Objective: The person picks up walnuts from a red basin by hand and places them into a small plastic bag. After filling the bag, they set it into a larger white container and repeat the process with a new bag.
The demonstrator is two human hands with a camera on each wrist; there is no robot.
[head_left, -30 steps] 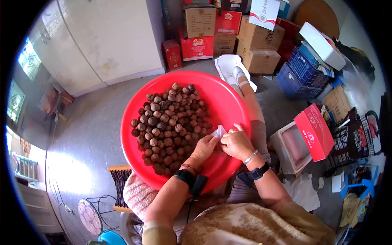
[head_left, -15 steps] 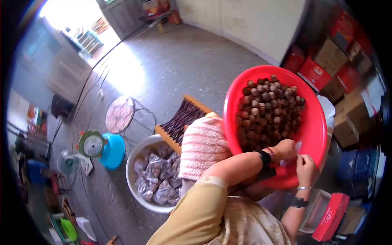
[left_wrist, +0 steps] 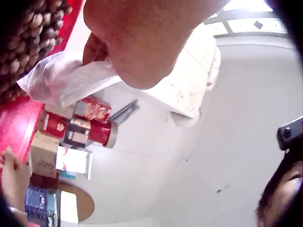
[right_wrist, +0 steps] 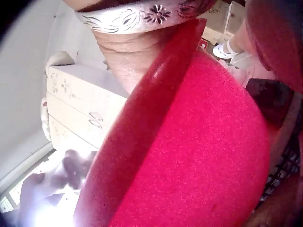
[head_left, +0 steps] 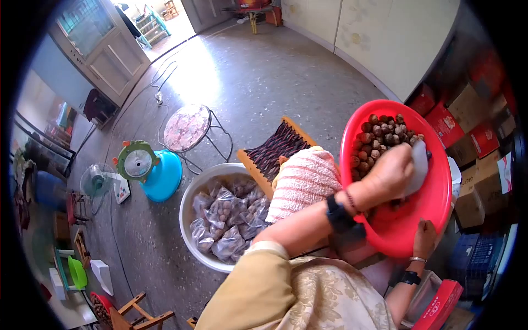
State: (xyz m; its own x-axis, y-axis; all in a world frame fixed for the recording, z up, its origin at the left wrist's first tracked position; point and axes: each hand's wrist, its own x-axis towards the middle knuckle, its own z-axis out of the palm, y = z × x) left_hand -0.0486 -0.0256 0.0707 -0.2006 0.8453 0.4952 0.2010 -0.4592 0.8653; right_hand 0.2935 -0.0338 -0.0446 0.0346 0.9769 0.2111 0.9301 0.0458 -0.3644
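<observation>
A: What are you seeing at the red basin?

B: From my remote seat, I'm watching a person's left hand poising itself over the basin, its bent fingers grasping a translucent plastic bag. The bag is hanging inside the basin's rim line, just beside the walnuts.

A: Where are those walnuts lying?

B: They're heaping up along the basin's left and far side, brown and close-packed, with a few showing beneath the hand. The basin's right side is baring its red plastic.

A: And the other hand?

B: The right hand is keeping to the basin's near right rim, a silver bracelet circling its wrist. The rim is hiding most of its fingers from my wrist camera, so I can't tell whether they're clutching anything.

A: What's surrounding the basin?

B: A pink-and-white striped towel is lying just beside its left edge, with a woven, wooden-framed stool standing behind the towel. Farther left of the basin, a pale tub is holding filled plastic bags. Right of the basin, cardboard boxes are stacking up, and a red carton is sitting nearer the person.
</observation>
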